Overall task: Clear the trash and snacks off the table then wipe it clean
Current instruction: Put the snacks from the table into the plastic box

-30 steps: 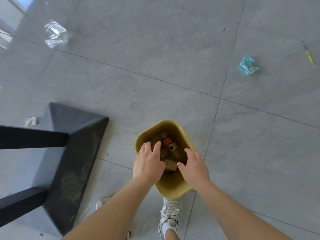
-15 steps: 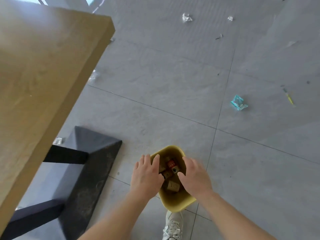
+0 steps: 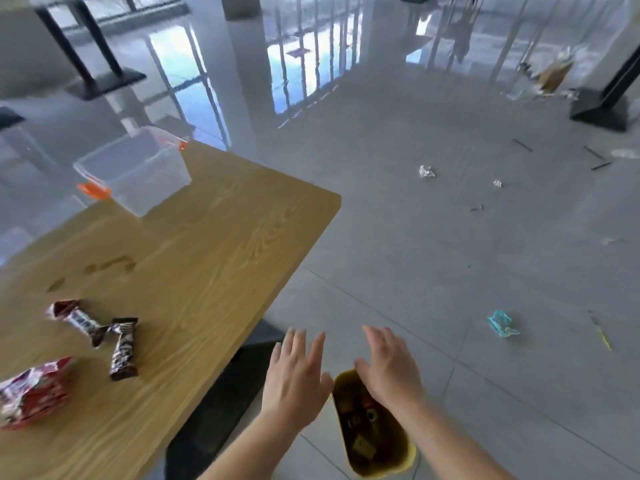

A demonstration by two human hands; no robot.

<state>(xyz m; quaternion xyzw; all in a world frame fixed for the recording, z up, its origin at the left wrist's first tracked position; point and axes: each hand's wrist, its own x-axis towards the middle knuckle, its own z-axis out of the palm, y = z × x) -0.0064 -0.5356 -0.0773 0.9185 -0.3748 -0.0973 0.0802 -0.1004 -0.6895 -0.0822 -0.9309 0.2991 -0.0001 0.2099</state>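
A: Starting at the left edge, what lies on the wooden table (image 3: 214, 258)?

B: At 8 o'clock in the view, a red snack bag (image 3: 33, 391) lies at the frame's edge. Just right of it, two dark-wrapped candy bars (image 3: 100, 336) lie end to end, their tips touching or nearly so. At 10 o'clock from them, near the table's far edge, stands a clear plastic container (image 3: 133, 171) with orange clips. Faint smudges (image 3: 110, 265) mark the wood between the container and the bars.

A: And the hands?

B: Both are at 6 o'clock, off the table's right edge. The left hand (image 3: 294, 379) is spread flat, palm down, fingers apart, holding nothing. The right hand (image 3: 389, 368) is likewise spread and empty. They are near each other but not touching.

A: What sits under them?

B: A yellow bin (image 3: 407, 455) stands on the grey tiled floor (image 3: 415, 244), directly below the gap between the hands and partly hidden by the right wrist. Wrappers and small boxes lie inside; their kinds are too blurred to tell.

A: Farther right?

B: At 3 o'clock from the hands, a teal wrapper (image 3: 502, 323) lies on the floor, well apart from the bin. At 1 o'clock, two crumpled foil scraps (image 3: 426, 171) lie farther off.
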